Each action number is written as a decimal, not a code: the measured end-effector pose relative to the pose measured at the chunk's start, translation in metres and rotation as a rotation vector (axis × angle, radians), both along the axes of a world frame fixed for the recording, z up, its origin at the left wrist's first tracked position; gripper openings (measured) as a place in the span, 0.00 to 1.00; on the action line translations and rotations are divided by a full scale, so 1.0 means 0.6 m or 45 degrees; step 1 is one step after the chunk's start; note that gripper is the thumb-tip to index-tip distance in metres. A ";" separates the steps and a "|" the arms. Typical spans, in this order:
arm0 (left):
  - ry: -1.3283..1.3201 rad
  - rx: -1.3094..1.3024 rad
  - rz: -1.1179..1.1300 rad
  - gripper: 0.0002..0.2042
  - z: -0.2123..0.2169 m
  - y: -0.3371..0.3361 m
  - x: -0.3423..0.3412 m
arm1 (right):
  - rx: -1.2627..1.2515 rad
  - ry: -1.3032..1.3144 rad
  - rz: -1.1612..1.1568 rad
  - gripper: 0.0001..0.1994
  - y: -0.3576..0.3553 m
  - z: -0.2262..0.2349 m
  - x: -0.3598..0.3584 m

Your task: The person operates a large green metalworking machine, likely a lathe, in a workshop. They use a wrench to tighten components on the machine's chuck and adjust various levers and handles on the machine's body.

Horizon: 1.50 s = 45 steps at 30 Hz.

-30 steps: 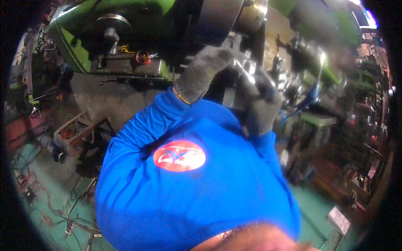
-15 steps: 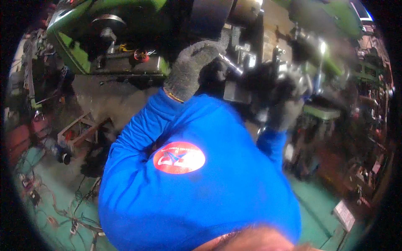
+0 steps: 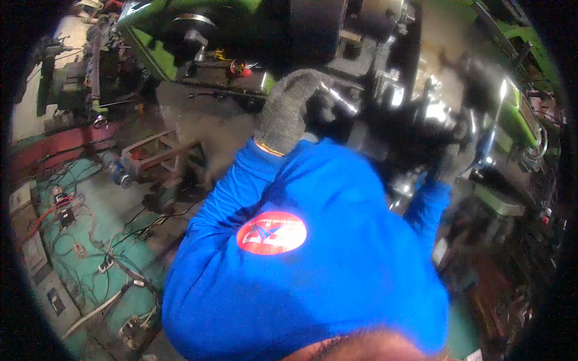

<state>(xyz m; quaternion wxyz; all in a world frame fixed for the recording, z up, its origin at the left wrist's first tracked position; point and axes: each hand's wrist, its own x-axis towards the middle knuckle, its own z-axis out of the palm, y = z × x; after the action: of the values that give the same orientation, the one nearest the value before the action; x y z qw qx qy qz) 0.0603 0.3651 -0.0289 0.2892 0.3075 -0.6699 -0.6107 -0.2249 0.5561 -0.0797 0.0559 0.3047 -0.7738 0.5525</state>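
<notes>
My left hand (image 3: 284, 111), in a grey knit glove, is closed with its fingers curled around a shiny slim metal rod (image 3: 339, 99). The rod slants out beyond the fingers, in front of the dark metal blocks of a green machine that looks like a lathe. Further right, my gloved right hand (image 3: 459, 157) is at the machine's bright metal levers (image 3: 472, 123). Motion blur smears its fingers, so whether it grips a lever does not show. A dark cylindrical part (image 3: 316, 27) of the machine is beyond my left hand.
Left of my left hand, a red round object (image 3: 241, 68) sits on the machine's ledge. A rusty metal frame (image 3: 162, 153) stands on the floor at left. Cables (image 3: 108, 259) sprawl over the green floor. A long bright bar (image 3: 497, 114) rises beside my right hand.
The whole view has shifted, so the machine, my hands and the floor appear further right. My left hand keeps hold of the rod. My right hand stays by the levers.
</notes>
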 end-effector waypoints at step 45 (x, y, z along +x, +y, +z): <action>0.212 0.846 0.316 0.18 -0.012 0.034 -0.086 | -0.003 0.309 0.193 0.19 0.005 -0.020 -0.015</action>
<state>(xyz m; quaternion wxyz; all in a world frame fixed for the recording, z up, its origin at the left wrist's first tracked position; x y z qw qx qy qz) 0.0087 0.3856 -0.0360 0.2990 0.4129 -0.3667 -0.7783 -0.2340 0.5591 -0.0919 0.1076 0.4268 -0.7355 0.5150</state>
